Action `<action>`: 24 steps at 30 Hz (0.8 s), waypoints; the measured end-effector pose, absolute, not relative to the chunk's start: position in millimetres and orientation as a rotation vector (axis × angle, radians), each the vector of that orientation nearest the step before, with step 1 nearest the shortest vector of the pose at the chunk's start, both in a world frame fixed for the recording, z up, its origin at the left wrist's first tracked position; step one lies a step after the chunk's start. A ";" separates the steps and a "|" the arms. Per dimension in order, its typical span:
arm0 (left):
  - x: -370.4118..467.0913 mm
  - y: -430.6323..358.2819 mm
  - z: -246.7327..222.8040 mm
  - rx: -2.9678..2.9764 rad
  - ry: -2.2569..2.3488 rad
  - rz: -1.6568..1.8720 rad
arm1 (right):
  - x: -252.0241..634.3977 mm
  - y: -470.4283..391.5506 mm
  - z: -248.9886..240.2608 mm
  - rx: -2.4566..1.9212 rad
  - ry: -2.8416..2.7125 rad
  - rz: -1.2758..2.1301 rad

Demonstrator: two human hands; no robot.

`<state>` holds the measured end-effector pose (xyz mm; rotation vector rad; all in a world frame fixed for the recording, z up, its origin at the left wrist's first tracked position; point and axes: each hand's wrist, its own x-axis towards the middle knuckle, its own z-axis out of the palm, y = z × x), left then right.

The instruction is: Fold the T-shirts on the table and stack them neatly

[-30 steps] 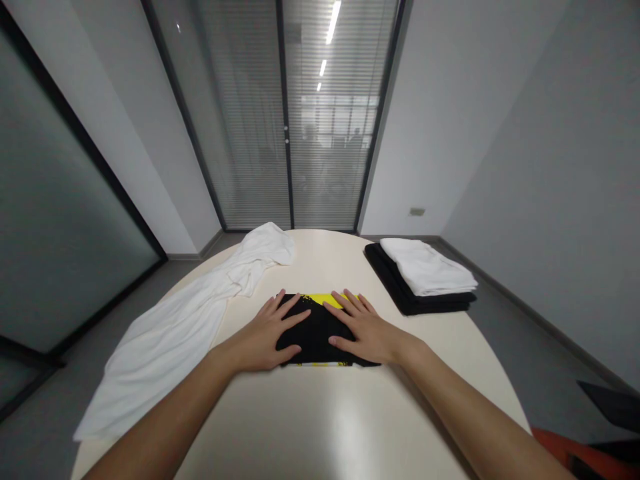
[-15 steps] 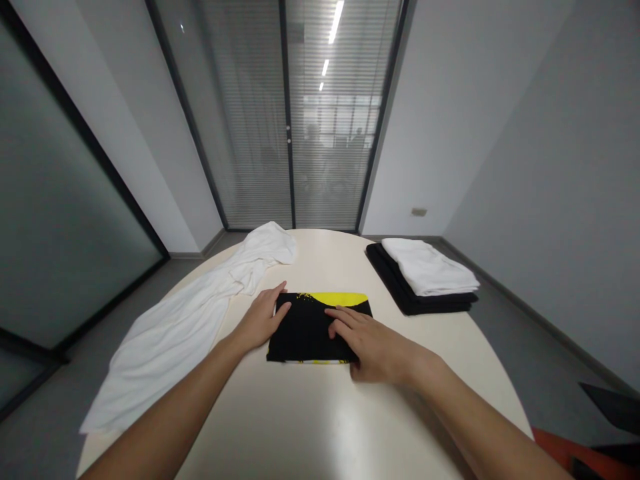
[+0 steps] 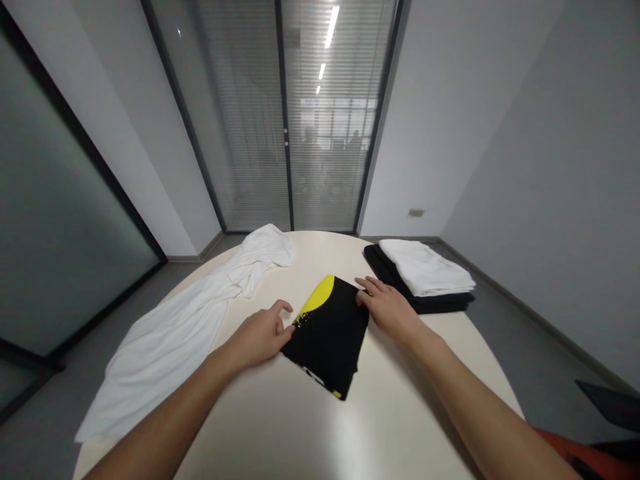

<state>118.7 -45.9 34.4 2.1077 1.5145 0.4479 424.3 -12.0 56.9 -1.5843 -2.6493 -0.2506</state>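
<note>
A folded black cloth [image 3: 333, 333] with a yellow patch lies turned at an angle on the pale round table [image 3: 280, 433]. At its left corner is my left hand [image 3: 260, 335], its thumb touching the edge and its fingers curled apart. My right hand [image 3: 389, 305] is at the upper right edge of the cloth, fingers on or just over it; whether they pinch the fabric cannot be made out.
Along the left of the table stretches a loose white garment [image 3: 175, 333]. At the back right, a folded white cloth [image 3: 425, 267] rests on folded black cloth [image 3: 443, 305]. Something red [image 3: 565, 450] shows beyond the table at lower right.
The black cloth has turned anticlockwise, its yellow patch now at the upper left. My right hand has moved up and to the right; my left hand has shifted slightly down.
</note>
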 end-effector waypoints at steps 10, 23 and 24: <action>137.0 -67.6 48.6 1.901 1.057 0.145 | 426.6 -0.9 52.5 -2.252 -2.118 0.451; 141.5 -61.0 20.6 2.560 1.024 0.473 | 424.3 -4.4 47.3 -2.065 -2.272 0.651; 141.6 -62.4 18.6 2.557 1.030 0.432 | 423.8 -4.0 45.7 -2.032 -2.277 0.626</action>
